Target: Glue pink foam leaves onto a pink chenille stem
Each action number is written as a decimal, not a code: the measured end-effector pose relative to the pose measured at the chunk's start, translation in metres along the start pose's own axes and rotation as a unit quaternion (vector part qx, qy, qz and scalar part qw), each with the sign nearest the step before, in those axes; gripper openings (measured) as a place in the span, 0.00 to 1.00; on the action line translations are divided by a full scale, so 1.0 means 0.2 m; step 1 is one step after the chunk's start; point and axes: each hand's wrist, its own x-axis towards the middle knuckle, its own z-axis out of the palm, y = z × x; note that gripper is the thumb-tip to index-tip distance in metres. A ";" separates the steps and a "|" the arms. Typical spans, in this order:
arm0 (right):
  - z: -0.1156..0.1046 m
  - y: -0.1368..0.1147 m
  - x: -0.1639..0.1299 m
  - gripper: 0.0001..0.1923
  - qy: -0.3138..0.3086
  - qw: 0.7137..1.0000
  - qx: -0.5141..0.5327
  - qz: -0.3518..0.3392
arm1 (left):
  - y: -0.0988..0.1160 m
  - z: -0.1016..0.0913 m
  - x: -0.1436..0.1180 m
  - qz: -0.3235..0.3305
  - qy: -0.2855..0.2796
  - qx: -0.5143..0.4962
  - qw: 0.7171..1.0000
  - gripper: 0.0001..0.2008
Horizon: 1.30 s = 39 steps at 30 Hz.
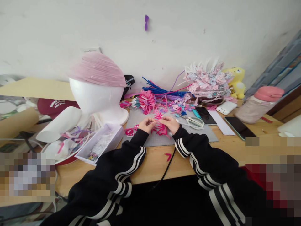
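- Mat at frame centre on the worktop.
- Head form left of it, box lower left.
- Scissors, phones to its right.

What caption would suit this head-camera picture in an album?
Both hands, left hand and right hand, pinch a pink pipe-cleaner piece over a grey mat.

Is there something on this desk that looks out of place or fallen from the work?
Yes. One small pink bent piece lies alone on the bare wood of the desk, off the grey mat, apart from the pink piece that the left hand and right hand hold together. It looks dropped.
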 end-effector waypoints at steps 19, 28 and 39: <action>-0.01 -0.02 -0.02 0.13 -0.027 0.991 -0.130 -0.017 | 0.01 0.00 -0.01 -0.009 0.035 -0.009 0.999 0.13; 0.00 0.00 0.00 0.12 -0.024 0.998 -0.036 0.035 | 0.01 0.00 0.00 0.004 0.023 -0.014 1.000 0.12; 0.00 -0.04 -0.03 0.09 -0.033 0.995 -0.095 0.015 | 0.01 0.01 -0.01 0.009 0.032 -0.030 0.999 0.12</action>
